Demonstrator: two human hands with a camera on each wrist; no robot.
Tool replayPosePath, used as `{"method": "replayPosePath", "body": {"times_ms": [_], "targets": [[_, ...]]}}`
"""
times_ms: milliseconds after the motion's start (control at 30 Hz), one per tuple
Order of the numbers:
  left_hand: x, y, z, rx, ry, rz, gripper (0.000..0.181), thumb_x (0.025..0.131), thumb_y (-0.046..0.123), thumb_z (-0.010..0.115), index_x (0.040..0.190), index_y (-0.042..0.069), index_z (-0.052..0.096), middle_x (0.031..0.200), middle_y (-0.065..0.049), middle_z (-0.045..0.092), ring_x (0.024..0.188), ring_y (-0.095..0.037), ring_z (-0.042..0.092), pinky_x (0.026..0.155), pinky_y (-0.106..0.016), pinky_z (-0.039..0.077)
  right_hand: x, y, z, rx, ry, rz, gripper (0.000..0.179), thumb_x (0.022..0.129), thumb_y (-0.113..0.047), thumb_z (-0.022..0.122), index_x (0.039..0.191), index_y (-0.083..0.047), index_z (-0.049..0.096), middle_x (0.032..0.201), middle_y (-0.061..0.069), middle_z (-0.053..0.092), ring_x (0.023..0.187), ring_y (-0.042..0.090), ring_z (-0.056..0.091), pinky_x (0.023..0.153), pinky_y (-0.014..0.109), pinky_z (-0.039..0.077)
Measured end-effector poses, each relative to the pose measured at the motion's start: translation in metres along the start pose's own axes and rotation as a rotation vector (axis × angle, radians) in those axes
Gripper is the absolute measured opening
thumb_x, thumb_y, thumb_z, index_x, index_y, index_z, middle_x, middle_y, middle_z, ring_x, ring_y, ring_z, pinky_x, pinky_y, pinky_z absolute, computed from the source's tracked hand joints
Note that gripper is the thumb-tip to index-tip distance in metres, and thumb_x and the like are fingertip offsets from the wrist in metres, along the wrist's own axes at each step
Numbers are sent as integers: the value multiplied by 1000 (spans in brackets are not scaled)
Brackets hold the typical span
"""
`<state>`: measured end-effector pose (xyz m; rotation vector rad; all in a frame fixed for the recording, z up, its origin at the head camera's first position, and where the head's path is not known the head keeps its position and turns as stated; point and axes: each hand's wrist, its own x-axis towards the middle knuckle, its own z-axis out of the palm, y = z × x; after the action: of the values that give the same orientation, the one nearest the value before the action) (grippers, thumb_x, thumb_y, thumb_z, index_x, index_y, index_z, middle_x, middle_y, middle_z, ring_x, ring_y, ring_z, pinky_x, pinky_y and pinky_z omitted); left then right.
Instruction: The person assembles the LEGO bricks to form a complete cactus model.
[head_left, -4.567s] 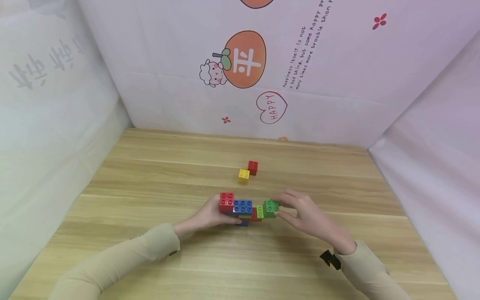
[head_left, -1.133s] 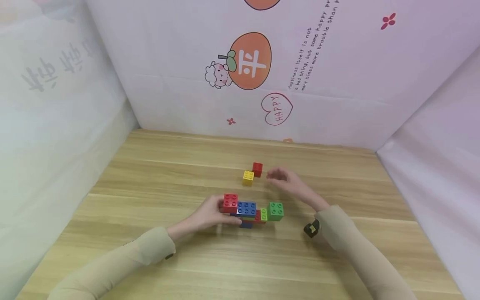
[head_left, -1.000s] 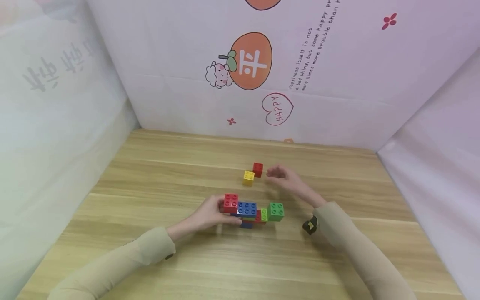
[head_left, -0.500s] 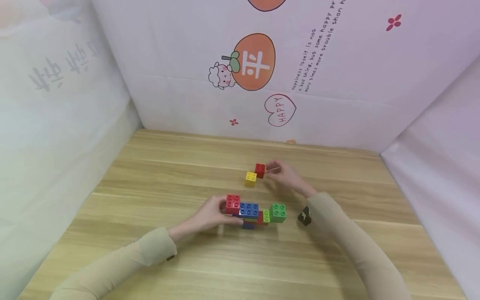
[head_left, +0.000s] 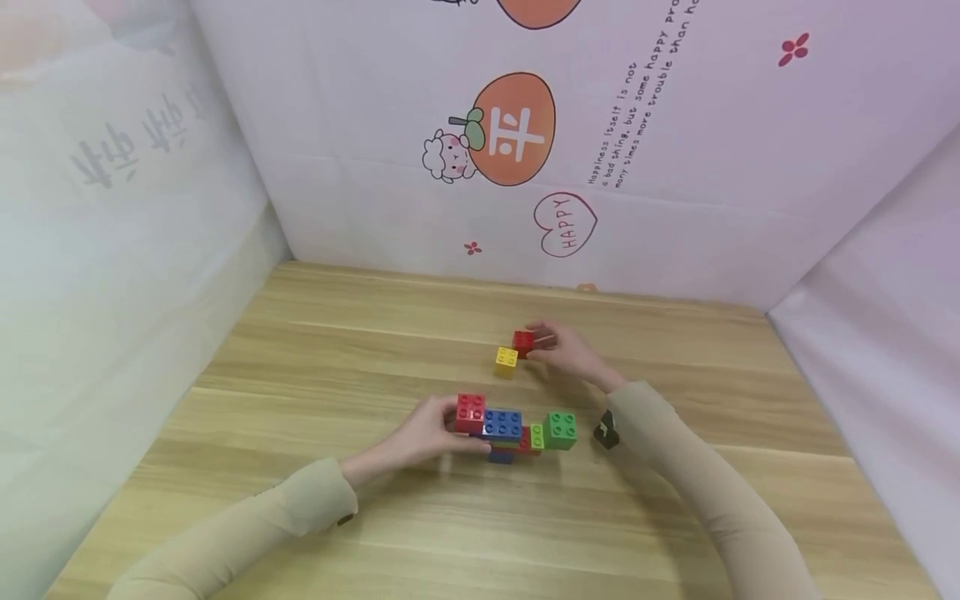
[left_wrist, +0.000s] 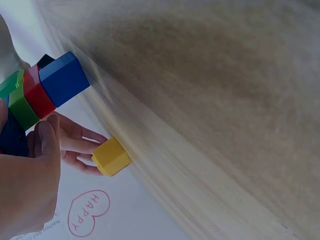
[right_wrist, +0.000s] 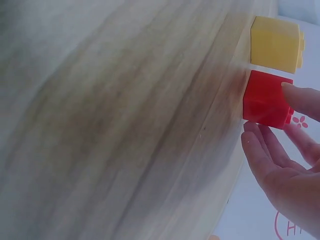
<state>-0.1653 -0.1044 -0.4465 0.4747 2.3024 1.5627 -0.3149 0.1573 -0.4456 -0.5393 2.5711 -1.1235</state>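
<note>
My left hand [head_left: 423, 435] grips the left end of a joined toy brick model [head_left: 502, 424], thumb along its near side. A red brick [head_left: 471, 412] tops that end, and a green brick [head_left: 561, 429] tops the other. Blue, red and lime bricks lie between, and part of the model is hidden by the hand. Farther back, my right hand [head_left: 567, 353] has its thumb and fingers around a loose red brick [right_wrist: 266, 101], which stands on the table. The thumb touches one face of it, the fingertips the edge of another.
A loose yellow brick [head_left: 506, 361] stands just left of the loose red one, very close to it. The wooden table [head_left: 360, 333] is bounded by a printed white cloth [head_left: 360, 200] at the back and by white cloth at both sides.
My right hand has left the green brick on the model and moved back and left to the loose red brick, closing around it. My left hand keeps its hold on the model.
</note>
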Motion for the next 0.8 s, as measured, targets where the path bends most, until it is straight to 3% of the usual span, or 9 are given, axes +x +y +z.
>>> {"method": "replayPosePath", "body": {"times_ms": [300,567,800], "targets": [[0,-2,1,-8,0,-2,53,76,27,85,123,12,66,118,-5,74,109,-17,70,104,-40,53,-2,1,0,-40,21,-11,40,93,-8,65,131,-1,55,130,23,62,119,39,60,105,52,50],[0,-2,1,-9,0,9,53,76,25,85,123,10,66,119,-7,74,109,-19,70,103,-37,54,-9,3,-3,-46,62,-10,40,92,-8,65,130,1,54,129,25,62,119,41,61,104,52,51],[1,-3,0,-6,7,13,53,76,24,85,123,9,66,118,-9,74,108,-20,71,101,-35,55,-24,-7,-16,-48,85,-4,41,93,-10,65,132,0,54,130,24,62,120,41,61,104,52,52]]}}
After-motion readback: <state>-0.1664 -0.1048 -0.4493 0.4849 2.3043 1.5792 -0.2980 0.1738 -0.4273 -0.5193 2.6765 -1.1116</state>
